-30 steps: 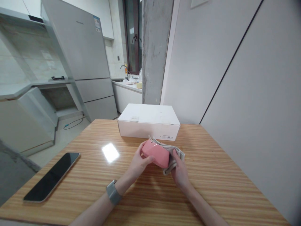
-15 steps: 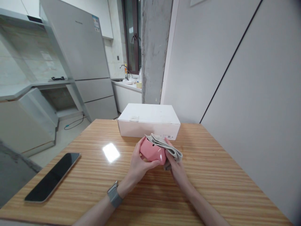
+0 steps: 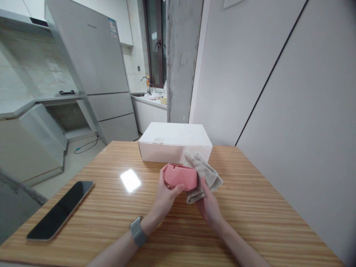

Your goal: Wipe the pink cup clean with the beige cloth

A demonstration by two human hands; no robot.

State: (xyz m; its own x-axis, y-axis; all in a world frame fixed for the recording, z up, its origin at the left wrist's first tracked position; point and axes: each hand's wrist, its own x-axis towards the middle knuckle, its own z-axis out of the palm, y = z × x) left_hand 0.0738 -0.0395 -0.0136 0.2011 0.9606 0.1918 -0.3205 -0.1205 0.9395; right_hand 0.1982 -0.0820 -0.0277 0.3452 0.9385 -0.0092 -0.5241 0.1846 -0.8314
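Head view, notebook check. "Where's the pink notched dish (image 3: 180,177)?"

"Held just above the wooden table (image 3: 250,218), cupped in my left hand (image 3: 166,197), fingers (image 3: 165,171) wrapped close around it. My right hand (image 3: 209,207) pinches a soft grey cloth (image 3: 204,173) against its end."

"Handling?"

"Looks light, stiff, smooth, perhaps slippery; hold the body."

"White cardboard box (image 3: 172,142)?"

"Closed; contents hidden."

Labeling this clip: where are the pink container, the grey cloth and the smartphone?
Pink container (image 3: 180,178): head view, on its outer side.
Grey cloth (image 3: 204,171): head view, on its upper fold.
Smartphone (image 3: 59,210): head view, on its dark screen.
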